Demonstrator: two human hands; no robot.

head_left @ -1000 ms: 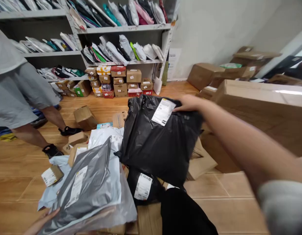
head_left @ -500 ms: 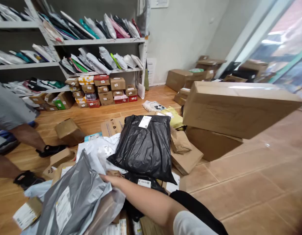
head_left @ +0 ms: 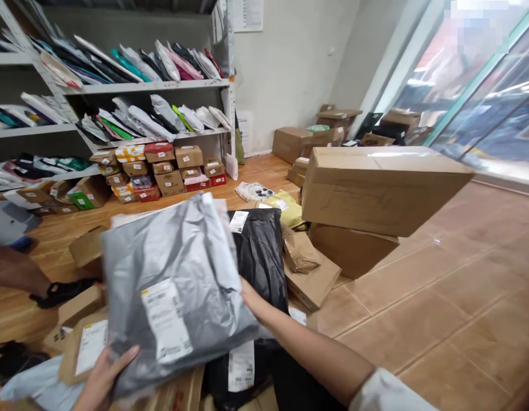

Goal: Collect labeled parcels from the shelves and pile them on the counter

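A grey plastic mailer bag (head_left: 136,257) with a white label (head_left: 167,322) is raised in front of me, above the heap of parcels. My left hand (head_left: 108,368) grips its lower left corner, thumb on the front and the other fingers hidden behind. At its right edge, my right hand (head_left: 249,297) holds the bag, with its fingers tucked out of sight. A paler bag edge (head_left: 220,208) shows just behind the grey one. Beyond my right hand lies a black mailer bag (head_left: 264,257), partly covered by the grey one. Another black bag (head_left: 219,377) lies below.
Large cartons (head_left: 367,191) are stacked to the right of the heap, by the tiled floor (head_left: 444,285). Shelves (head_left: 148,85) of mailer bags stand at the back left, with small boxes (head_left: 170,182) beneath. Another person's leg and sandal (head_left: 61,292) are at the left.
The grey mailer bag has come up and to the right, its label now facing me. My left hand has come into view on it. The view has turned slightly right.
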